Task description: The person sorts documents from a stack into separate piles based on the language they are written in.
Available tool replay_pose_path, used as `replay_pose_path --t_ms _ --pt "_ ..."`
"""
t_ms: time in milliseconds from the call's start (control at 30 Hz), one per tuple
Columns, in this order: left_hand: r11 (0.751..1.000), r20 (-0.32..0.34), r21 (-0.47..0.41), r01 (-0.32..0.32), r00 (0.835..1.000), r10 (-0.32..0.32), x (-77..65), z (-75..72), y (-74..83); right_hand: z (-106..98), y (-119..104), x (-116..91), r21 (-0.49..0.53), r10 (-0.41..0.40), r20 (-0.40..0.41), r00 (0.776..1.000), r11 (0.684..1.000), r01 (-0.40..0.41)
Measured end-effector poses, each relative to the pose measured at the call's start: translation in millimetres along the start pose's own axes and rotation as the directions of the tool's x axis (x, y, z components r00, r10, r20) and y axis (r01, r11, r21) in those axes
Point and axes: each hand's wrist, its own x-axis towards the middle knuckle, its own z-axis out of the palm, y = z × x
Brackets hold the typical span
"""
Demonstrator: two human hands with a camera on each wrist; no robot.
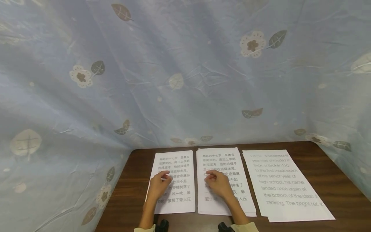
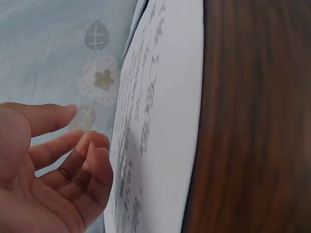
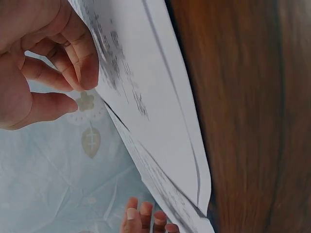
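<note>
My left hand [image 1: 158,186] hovers over the left sheet of paper [image 1: 185,187], which carries large printed Chinese text. In the left wrist view its fingers [image 2: 100,170] are loosely bent, the thumb stands apart, and nothing is held. Over the middle stack of paper [image 1: 237,167], also printed in Chinese, is my right hand [image 1: 219,184]. The right wrist view shows its fingers [image 3: 86,70] relaxed and curved, with a gap to the thumb and nothing in between. Each hand hides part of the text beneath it.
On the right lies another stack of paper [image 1: 290,190] with English text, its sheets slightly offset. All the papers rest on a dark brown wooden table [image 1: 124,190]. A pale blue curtain [image 1: 185,106] with leaves and flowers hangs behind and on both sides.
</note>
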Motion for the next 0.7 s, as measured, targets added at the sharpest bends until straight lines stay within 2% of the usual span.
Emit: replay_pose_path --t_ms 200,700 --pt "1.0 0.014 -0.011 0.028 1.0 -0.028 2.2 12.8 8.2 -14 7 -2 -0.035 0.03 -0.018 0.999 0.999 -0.03" --pt "0.997 0.079 -0.079 0.024 0.997 -0.018 1.3 39.5 27.7 -39 19 -3 -0.107 0.042 -0.067 0.997 0.993 -0.049"
